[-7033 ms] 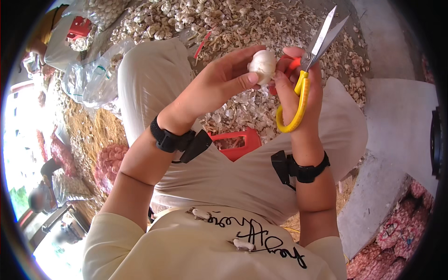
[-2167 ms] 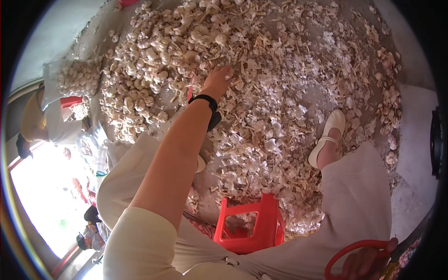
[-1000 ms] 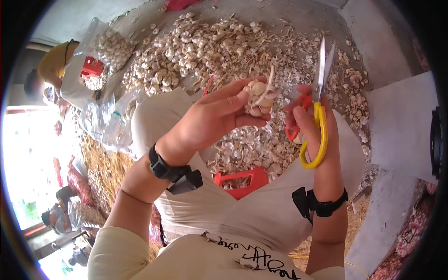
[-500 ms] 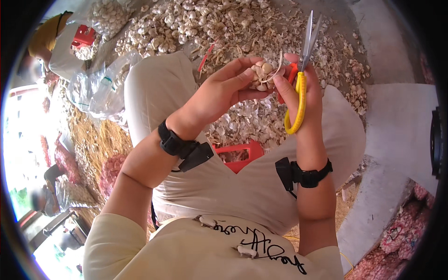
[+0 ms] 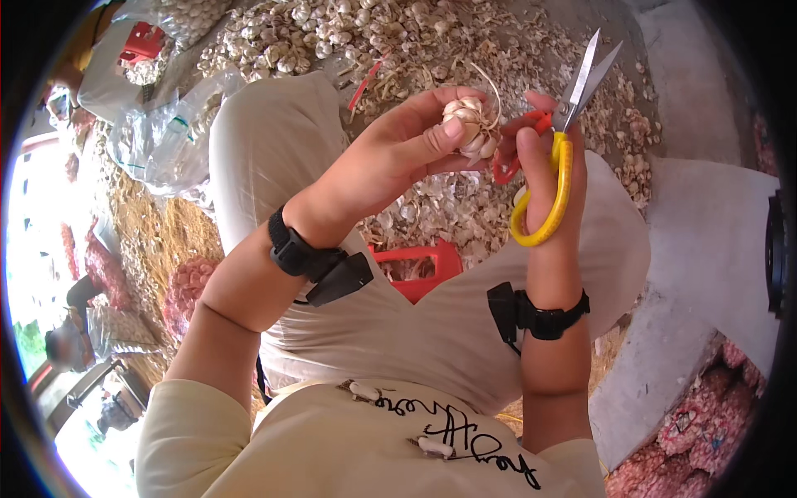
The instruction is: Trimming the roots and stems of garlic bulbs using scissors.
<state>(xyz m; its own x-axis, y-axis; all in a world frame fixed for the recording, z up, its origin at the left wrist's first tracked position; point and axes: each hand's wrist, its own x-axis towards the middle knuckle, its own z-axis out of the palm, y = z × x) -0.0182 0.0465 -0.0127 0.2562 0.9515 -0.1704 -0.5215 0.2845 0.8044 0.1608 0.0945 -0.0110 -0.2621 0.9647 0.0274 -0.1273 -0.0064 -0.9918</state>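
Observation:
Between the thumb and fingers of my left hand (image 5: 403,145), a whole garlic bulb (image 5: 470,124) is held above my lap. A thin pale strand (image 5: 491,81) curves up from the bulb's right side. Scissors (image 5: 565,108) with one yellow and one red handle are in my right hand (image 5: 541,162). Their blades point up and away, slightly parted and apart from the bulb. My right fingertips sit close to the bulb's right side, with a small gap between.
A heap of garlic bulbs (image 5: 332,33) spreads at the back, with loose skins (image 5: 440,212) between my legs. A red plastic handle-like piece (image 5: 415,270) lies there too. Clear plastic bags (image 5: 178,153) stand on the left, and pink mesh sacks (image 5: 706,423) at lower right.
My right hand has drawn back slightly to the right with the scissors, off the bulb. The bulb has turned in my left hand, showing more of its cloves, with the strand now upright.

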